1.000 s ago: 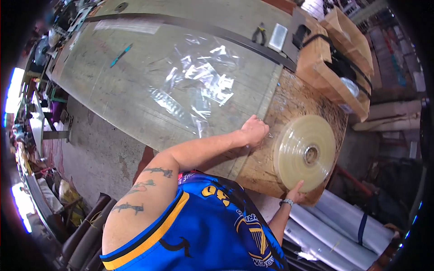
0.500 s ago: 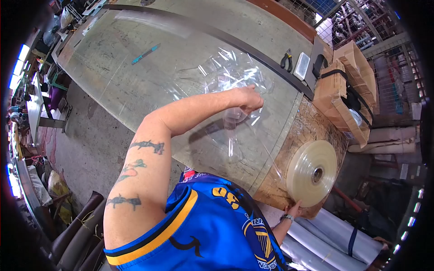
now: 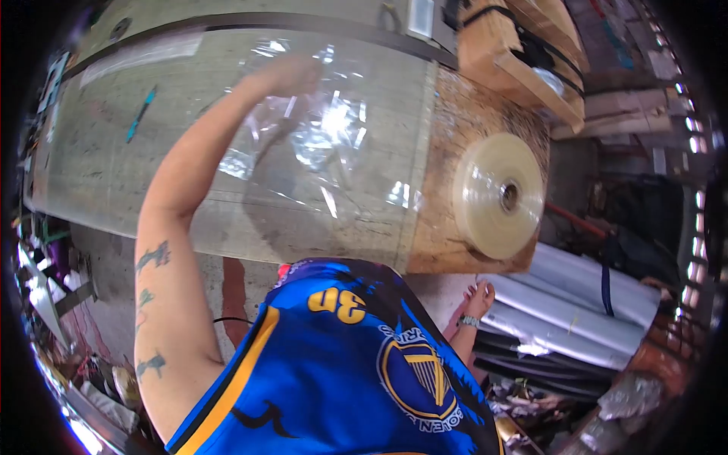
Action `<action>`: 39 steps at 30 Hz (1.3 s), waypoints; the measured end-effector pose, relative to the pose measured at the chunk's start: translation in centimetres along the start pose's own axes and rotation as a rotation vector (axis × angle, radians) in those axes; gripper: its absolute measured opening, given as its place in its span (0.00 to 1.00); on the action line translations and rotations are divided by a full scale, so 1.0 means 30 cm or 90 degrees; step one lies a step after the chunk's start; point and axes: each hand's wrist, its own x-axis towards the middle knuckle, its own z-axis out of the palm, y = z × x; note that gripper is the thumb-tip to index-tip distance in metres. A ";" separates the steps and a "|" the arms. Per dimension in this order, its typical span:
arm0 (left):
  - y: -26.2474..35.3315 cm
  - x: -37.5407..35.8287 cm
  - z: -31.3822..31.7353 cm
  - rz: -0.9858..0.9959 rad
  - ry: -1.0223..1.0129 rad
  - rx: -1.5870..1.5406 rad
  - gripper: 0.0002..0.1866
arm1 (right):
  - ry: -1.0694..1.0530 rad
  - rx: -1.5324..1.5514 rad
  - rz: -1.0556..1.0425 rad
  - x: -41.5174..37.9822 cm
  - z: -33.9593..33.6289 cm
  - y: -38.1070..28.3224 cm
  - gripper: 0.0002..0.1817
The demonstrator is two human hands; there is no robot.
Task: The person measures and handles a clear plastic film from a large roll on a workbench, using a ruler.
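Note:
My left hand [image 3: 294,74], blurred by motion, is closed over the far part of the table on crumpled clear plastic film [image 3: 334,125]. The film is see-through and shiny, and it spreads over the glassy grey sheet on the tabletop [image 3: 91,174]. My right hand [image 3: 478,298] hangs below the table's near edge with fingers apart and holds nothing. Just above it, a wide flat roll of clear plastic [image 3: 481,201] lies on bare wood [image 3: 436,235], its core hole facing up.
A teal cutter knife [image 3: 142,114] lies at the table's left. A dark metal bar [image 3: 303,29] runs along the back. Cardboard boxes [image 3: 493,57] stand at the back right. Silvery rolls [image 3: 569,311] lie beyond the right hand.
The view has turned and shifted. My left hand has moved away from my body and leftward, the film bunched by it. My right hand has come off the roll's edge and dropped lower.

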 end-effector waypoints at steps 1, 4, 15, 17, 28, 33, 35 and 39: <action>-0.021 -0.005 0.014 -0.014 0.022 -0.007 0.09 | -0.005 -0.005 -0.015 0.026 -0.007 -0.002 0.34; 0.034 -0.034 0.010 -0.028 0.064 0.009 0.09 | -0.037 -0.022 -0.045 0.049 -0.021 -0.113 0.34; 0.767 0.046 0.204 0.064 0.070 -0.264 0.23 | -0.042 -0.090 -0.258 0.570 -0.076 -0.326 0.33; 0.915 0.127 0.318 0.010 0.037 -0.408 0.31 | -0.045 -0.102 -0.277 0.670 -0.039 -0.406 0.32; 1.360 0.512 0.848 -0.301 0.315 -0.157 0.38 | -0.233 -0.398 -0.379 1.047 0.296 -0.686 0.50; 1.279 0.604 0.820 -0.171 0.259 -0.139 0.35 | -0.247 -0.424 -0.319 0.990 0.226 -0.716 0.49; 1.263 0.710 0.744 -0.134 0.145 -0.177 0.38 | -0.235 -0.451 -0.248 0.945 0.171 -0.705 0.47; 1.217 0.991 0.663 0.128 0.072 -0.178 0.38 | -0.120 -0.395 -0.146 0.779 0.101 -0.469 0.43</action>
